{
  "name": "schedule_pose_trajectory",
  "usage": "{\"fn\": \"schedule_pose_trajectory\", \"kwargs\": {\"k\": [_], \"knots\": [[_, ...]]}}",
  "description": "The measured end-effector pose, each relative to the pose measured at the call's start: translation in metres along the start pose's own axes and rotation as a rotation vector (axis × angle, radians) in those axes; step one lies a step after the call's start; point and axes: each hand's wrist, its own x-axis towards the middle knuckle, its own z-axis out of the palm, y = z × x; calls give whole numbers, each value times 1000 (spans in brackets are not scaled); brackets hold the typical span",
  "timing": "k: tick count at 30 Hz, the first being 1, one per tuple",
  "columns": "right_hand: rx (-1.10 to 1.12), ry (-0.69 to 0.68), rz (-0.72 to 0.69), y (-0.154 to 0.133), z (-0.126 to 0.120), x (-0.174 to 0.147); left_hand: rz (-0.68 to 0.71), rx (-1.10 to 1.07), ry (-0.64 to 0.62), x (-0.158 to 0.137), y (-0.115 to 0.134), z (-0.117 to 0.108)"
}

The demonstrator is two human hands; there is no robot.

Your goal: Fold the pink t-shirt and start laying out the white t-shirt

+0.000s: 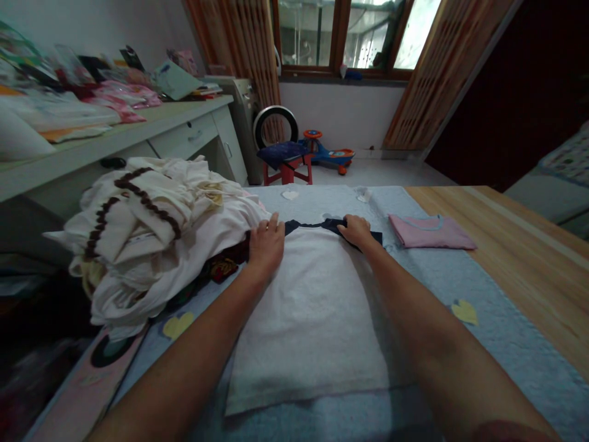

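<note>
A white T-shirt [317, 307] with a dark collar and dark sleeves lies spread out, collar facing away from me, on a light blue cloth [437, 362]. At its left shoulder, my left hand [267, 244] is closed on the dark fabric; a ring shows on one finger and the fingertips are partly hidden. Over at the right shoulder, my right hand [356, 231] grips the dark sleeve between thumb and fingers. The lower hem reaches toward me between my forearms.
A heap of cream garments [151, 227] with brown trim rises on the left. A folded pink garment [432, 232] lies to the right, near bare wood tabletop [519, 245]. Beyond stand a red stool [288, 172] and a blue ride-on toy [329, 155]. A cluttered desk [184, 120] lines the left wall.
</note>
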Motion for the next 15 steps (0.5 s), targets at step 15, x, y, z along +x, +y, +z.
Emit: {"fn": "schedule_pose_trajectory", "kwargs": {"k": [15], "knots": [[-77, -75, -146, 37, -16, -11, -268, -74, -398, 78, -7, 31]]}}
